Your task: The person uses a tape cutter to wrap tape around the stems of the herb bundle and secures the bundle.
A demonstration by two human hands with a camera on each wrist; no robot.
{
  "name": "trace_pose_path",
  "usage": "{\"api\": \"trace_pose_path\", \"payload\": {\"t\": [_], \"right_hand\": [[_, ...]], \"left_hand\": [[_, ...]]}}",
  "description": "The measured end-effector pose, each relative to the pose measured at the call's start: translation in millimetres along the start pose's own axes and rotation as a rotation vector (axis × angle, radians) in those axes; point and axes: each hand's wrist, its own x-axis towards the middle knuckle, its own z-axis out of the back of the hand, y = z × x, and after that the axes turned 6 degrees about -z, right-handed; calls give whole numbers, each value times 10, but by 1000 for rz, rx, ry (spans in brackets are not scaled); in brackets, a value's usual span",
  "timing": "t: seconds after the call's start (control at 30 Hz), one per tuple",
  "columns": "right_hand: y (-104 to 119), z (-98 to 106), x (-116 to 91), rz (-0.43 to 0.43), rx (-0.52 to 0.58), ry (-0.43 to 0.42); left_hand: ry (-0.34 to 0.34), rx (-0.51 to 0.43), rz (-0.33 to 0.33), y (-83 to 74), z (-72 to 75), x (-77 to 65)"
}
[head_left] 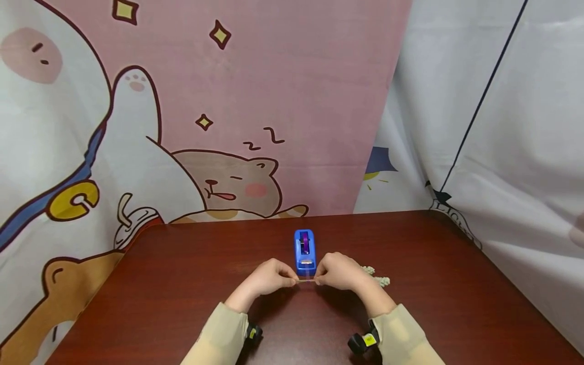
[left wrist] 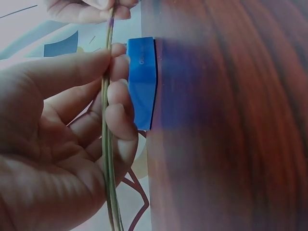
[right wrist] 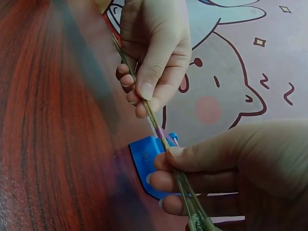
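Note:
My left hand (head_left: pixel 274 278) pinches a thin bundle of green stems (left wrist: pixel 109 163) between thumb and fingers, near its bare ends. Further along, my right hand (head_left: pixel 341 271) grips the same stems toward the pale green flower heads (head_left: pixel 382 281), which show past that wrist. Between the hands, a bit of purple tape (right wrist: pixel 161 132) lies against the stems. The blue tape dispenser (head_left: pixel 305 269) stands just beyond the fingertips, its cutting end toward me, with a purple tape roll (head_left: pixel 305 242) inside. A strip of tape spans from the dispenser to the stems.
The dark red-brown wooden table (head_left: pixel 191 284) extends to both sides. A cartoon-printed curtain (head_left: pixel 319 101) hangs along its back and left, and white fabric (head_left: pixel 511 152) along its right. A black wrist camera (head_left: pixel 358 343) sits at the right cuff.

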Motion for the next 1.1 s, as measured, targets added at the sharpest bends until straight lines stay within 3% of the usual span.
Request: {"api": "trace_pose_path", "payload": {"t": [0.37, 0.6, 1.1], "right_hand": [[-9, -25, 29, -3, -48, -73], [-24, -40, 45, -11, -56, -98], [11, -74, 40, -16, -99, -135]], "left_hand": [[-58, -34, 18, 18, -33, 21], [-61, -60, 50, 11, -52, 34], [-81, -18, 37, 15, -69, 47]]}}
